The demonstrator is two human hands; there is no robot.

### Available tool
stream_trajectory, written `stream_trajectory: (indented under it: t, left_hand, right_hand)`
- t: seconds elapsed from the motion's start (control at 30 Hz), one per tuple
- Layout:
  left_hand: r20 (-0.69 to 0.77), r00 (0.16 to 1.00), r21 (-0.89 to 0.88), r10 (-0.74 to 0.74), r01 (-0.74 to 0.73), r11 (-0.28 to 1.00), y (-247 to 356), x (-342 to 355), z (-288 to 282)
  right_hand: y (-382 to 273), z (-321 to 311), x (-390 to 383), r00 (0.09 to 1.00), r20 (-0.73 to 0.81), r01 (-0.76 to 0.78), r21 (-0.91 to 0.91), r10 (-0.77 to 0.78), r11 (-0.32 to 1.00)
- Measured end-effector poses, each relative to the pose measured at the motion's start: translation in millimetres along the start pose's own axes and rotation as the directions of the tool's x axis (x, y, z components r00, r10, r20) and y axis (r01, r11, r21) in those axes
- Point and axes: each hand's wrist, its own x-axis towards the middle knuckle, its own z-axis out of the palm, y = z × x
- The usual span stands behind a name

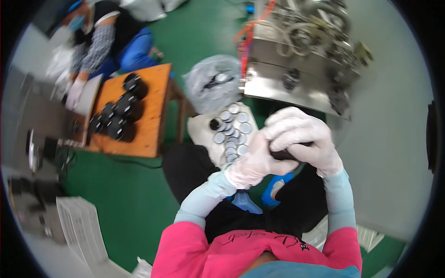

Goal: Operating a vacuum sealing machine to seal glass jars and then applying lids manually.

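Observation:
Both my hands, in white gloves, close around a dark jar in front of my lap, at right of centre. My left hand (255,164) grips it from the left side, its thumb along the near side. Over the top and right side curl the fingers of my right hand (306,136). Only a dark strip of the jar (282,155) shows between the gloves; its top is hidden. Just left of and beyond my hands, several round lids (230,139) with pale inner faces lie on a white sheet (200,132), beside one small black round piece (214,123).
Several shiny black jars (125,104) stand on an orange wooden table (150,104) at left, where a masked co-worker (109,41) sits. Beyond the lids is a clear plastic bag (206,88). Metal machinery (292,69) stands far right, beside a grey tabletop (384,139). A cable crosses the green floor.

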Motion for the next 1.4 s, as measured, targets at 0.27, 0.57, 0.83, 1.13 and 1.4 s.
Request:
stream_trajectory:
  t: [0.27, 0.57, 0.83, 1.13, 1.4]
  left_hand:
    - [-0.266, 0.963, -0.023, -0.052, 0.048, 0.999, 23, -4, -62]
    - [-0.608, 0.706, 0.599, 0.363, 0.108, 0.794, 106, 21, -298]
    - [-0.214, 0.938, 0.973, 0.274, 0.181, 0.141, 24, -100, -598]
    - [0.159, 0.976, 0.838, 0.149, -0.214, 0.502, -93, 146, -289]
    - [0.100, 0.985, 0.856, 0.138, -0.156, 0.493, 64, 91, -119]
  right_hand:
    - [3, 42, 14, 0.943, -0.185, -0.196, 0.367, 0.278, 0.909]
    - [-13, 8, -78, 0.712, -0.510, -0.379, 0.299, 0.482, 0.876]
    - [-82, -7, -182, 0.356, -0.736, -0.494, 0.375, 0.576, 0.785]
    - [-203, 9, -414, -0.362, -0.932, -0.787, 0.318, 0.022, 0.528]
    - [-296, 160, -692, -0.786, -0.494, -0.509, 0.858, -0.372, -0.064]
